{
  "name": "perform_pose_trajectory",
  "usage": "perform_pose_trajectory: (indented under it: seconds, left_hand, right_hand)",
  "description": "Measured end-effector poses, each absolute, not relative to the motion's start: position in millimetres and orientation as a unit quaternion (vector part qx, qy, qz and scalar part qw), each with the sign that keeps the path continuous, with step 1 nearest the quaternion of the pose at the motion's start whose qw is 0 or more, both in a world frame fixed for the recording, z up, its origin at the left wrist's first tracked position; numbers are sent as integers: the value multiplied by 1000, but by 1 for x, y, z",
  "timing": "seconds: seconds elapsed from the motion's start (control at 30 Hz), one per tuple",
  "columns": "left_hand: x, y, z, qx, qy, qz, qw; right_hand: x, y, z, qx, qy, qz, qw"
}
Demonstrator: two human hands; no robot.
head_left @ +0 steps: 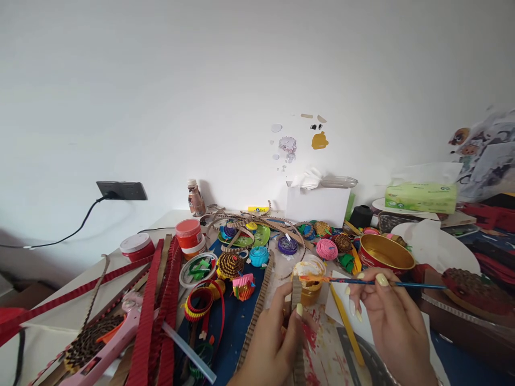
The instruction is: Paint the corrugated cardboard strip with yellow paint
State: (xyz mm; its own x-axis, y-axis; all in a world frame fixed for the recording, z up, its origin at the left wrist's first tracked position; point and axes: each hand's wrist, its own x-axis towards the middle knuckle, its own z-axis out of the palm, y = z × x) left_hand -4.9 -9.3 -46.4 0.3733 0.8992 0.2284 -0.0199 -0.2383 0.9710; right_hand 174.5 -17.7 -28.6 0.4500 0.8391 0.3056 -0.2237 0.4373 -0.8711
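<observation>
My left hand (273, 335) pinches a strip of brown corrugated cardboard (296, 303) that stands upright, its top end sticking out above my fingers. With my right hand (396, 321) I grip a thin blue paintbrush (420, 285), held nearly level. Orange-yellow paint coats its bristles, which are at the top end of the strip; whether they touch it is hard to tell. Just behind the bristles is a paint jar (310, 295) with a smeared rim and yellow-orange paint inside. A yellow stick (346, 324) lies between my right hand and the jar.
Left of my hands lie red corrugated strips (147, 311) and a pink glue gun (115, 343) with a clear glue stick. Coiled paper pieces (230, 265) crowd the middle. A gold-lined round tin (386, 252) and a green tissue pack (422, 195) stand right, against the wall side.
</observation>
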Motion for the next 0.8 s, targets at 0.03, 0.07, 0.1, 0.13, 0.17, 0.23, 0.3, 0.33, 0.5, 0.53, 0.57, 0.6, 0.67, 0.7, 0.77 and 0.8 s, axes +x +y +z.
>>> perform_pose_trajectory:
  seconds: [0.03,0.07,0.1,0.13,0.17,0.23,0.3,0.33,0.5,0.53,0.57,0.6,0.67,0.7,0.77,0.8]
  left_hand:
    - [-5,-10,-45,654,338,444,510]
    - [-5,-10,-43,657,337,443,507]
    - [-4,-11,-42,658,336,444,507]
    - [-4,-11,-41,657,334,444,510]
    - [-3,-12,-40,653,333,445,515]
    - [-2,-12,-39,643,327,450,527]
    - [-1,-11,-40,632,328,454,536]
    - [-1,-10,-40,628,333,453,538]
    - [-4,-2,-37,571,349,474,571]
    - [-5,0,-36,551,352,490,576]
    - [-6,1,-34,539,350,510,572]
    - [-8,3,-32,525,342,527,574]
    - [-11,5,-28,483,340,580,561]
    - [-13,6,-26,468,348,596,552]
    - [-18,9,-23,442,361,619,539]
    - [-20,10,-23,431,363,631,533]
  right_hand:
    - [174,-18,-29,-395,-389,350,755]
    - [174,-18,-29,-394,-388,347,757]
    - [174,-18,-29,-394,-388,344,759]
    - [174,-18,-29,-395,-387,340,760]
    - [173,-18,-29,-396,-387,337,761]
    - [173,-17,-28,-397,-387,331,763]
    - [172,-16,-27,-398,-386,324,766]
    - [172,-16,-25,-399,-384,322,768]
    - [173,-15,-22,-390,-375,336,771]
    - [173,-15,-22,-384,-377,335,773]
    - [173,-15,-23,-379,-380,333,775]
    - [173,-15,-24,-375,-382,329,778]
    - [173,-16,-25,-371,-384,326,780]
    - [172,-16,-26,-370,-385,326,780]
    - [171,-17,-26,-369,-387,332,777]
    - [171,-17,-26,-367,-390,335,775]
